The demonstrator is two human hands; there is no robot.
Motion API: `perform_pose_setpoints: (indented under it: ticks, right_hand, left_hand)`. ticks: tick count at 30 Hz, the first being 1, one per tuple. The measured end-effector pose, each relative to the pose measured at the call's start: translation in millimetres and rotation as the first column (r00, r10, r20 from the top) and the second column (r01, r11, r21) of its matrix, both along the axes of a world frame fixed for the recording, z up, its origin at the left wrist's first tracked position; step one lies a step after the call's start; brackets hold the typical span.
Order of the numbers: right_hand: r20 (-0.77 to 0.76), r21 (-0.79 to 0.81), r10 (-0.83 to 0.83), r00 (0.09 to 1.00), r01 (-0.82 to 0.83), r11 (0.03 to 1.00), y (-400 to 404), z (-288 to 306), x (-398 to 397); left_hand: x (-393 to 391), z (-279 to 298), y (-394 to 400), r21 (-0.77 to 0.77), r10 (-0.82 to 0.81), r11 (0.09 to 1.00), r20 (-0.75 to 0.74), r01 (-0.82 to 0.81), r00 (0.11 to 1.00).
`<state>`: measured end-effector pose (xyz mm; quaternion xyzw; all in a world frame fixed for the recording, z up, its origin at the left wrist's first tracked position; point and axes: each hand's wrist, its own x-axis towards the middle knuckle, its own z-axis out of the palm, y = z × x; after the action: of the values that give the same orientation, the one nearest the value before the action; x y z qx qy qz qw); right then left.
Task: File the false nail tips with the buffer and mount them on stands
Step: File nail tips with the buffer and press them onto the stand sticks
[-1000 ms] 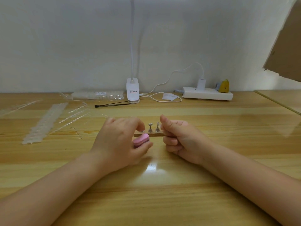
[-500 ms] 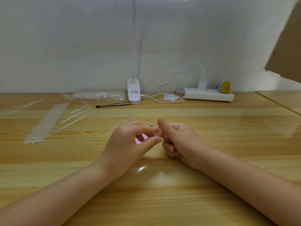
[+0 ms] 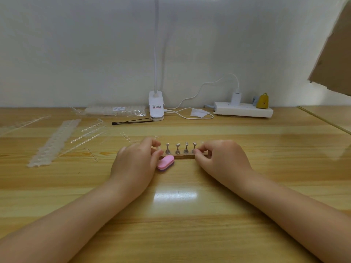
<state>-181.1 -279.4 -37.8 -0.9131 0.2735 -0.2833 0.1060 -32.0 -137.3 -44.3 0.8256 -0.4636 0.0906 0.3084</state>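
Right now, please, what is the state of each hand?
Left hand: fingers curled at the left end of the stand base; whether they pinch anything cannot be told.
Right hand: fingertips pinch the rightmost stand.

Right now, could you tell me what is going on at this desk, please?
A person is working at a row of small metal nail stands on a wooden base. The left hand is at the row's left end and the right hand pinches at the rightmost stand; whether either holds a nail tip is too small to tell. The pink buffer lies on the table by the left hand.
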Motion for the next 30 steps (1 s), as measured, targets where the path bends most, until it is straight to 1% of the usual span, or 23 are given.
perform_pose_setpoints:
  ticks: [5, 8, 12, 15, 18, 20, 23, 25, 27, 30]
  right_hand:
    - [-0.077, -0.074, -0.098, 0.992, 0.092, 0.993, -5.6, -3.7, 4.1]
    - [-0.122, -0.089, -0.123, 0.985, 0.113, 0.99, -8.3, -4.6, 6.8]
    - [-0.103, -0.063, -0.105, 0.989, 0.099, 0.993, -11.7, -3.3, 7.7]
    - [-0.086, -0.099, -0.091, 0.992, 0.083, 0.992, -10.4, -4.0, 8.3]
    - [0.0, -0.125, -0.053, 0.999, 0.052, 0.991, -5.7, -3.7, 5.3]
    - [0.11, -0.128, 0.0, 0.994, 0.015, 0.992, -1.1, -2.1, 1.9]
    - [0.248, -0.042, 0.121, 0.961, -0.114, 0.993, 10.2, -0.8, 0.5]
    - [0.306, 0.059, 0.179, 0.935, -0.206, 0.977, 18.1, -0.8, 1.7]
    - [0.344, 0.128, 0.223, 0.912, -0.281, 0.951, 22.2, -1.1, 2.5]
    - [0.362, 0.151, 0.273, 0.891, -0.346, 0.926, 22.9, -2.3, 2.2]
  left_hand:
    - [-0.5, -2.7, -1.2, -0.022, -0.049, 0.999, 0.023, 0.05, 0.999]
    - [-0.1, -4.2, -2.1, -0.027, -0.066, 0.997, 0.032, 0.067, 0.997]
    - [-0.1, -4.9, -2.3, -0.056, -0.075, 0.995, 0.038, 0.077, 0.996]
    - [-0.6, -5.3, -2.1, -0.063, -0.079, 0.995, 0.047, 0.082, 0.996]
    - [-1.5, -3.7, -0.8, -0.103, -0.07, 0.992, 0.069, 0.077, 0.995]
    - [-2.8, -0.2, 0.9, -0.202, -0.093, 0.973, 0.099, 0.112, 0.991]
    - [-7.7, 5.7, 2.8, -0.318, -0.19, 0.921, 0.14, 0.226, 0.972]
    - [-11.7, 6.7, 3.3, -0.338, -0.246, 0.894, 0.178, 0.294, 0.953]
    - [-14.2, 6.9, 3.1, -0.335, -0.278, 0.881, 0.202, 0.333, 0.939]
    - [-15.8, 6.7, 2.7, -0.332, -0.298, 0.876, 0.195, 0.349, 0.934]
